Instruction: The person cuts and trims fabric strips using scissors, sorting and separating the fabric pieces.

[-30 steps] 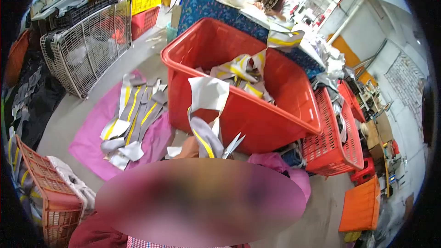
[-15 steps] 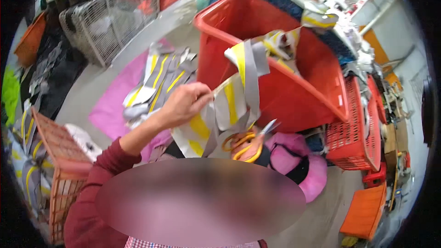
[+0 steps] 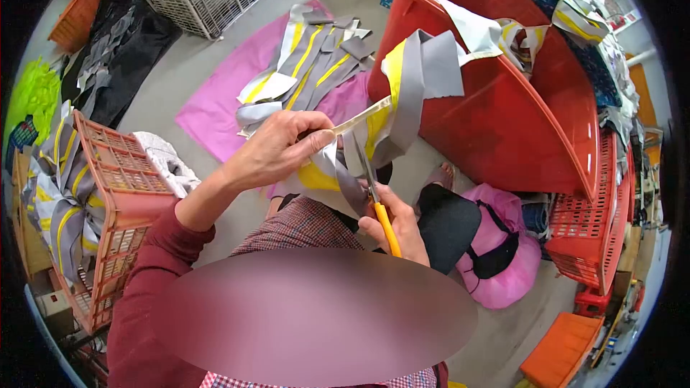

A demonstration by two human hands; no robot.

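My left hand pinches the edge of a grey fabric strip with a yellow band, which folds over and hangs in front of me. Yellow-handled scissors are in my right hand, their blades pointing up at the strip just right of my left fingers. The lower part of the strip curls down between both hands. More grey and yellow strips lie in a pile on a pink cloth on the floor beyond my left hand.
A large red bin stands ahead to the right, with strips over its rim. At left, a pink plastic crate stands beside more strips. A red basket, a pink bundle and an orange box are at right.
The scissors have swung from pointing right to upright, with the blades now at the strip. My view has shifted, and my left hand still holds the strip's edge.
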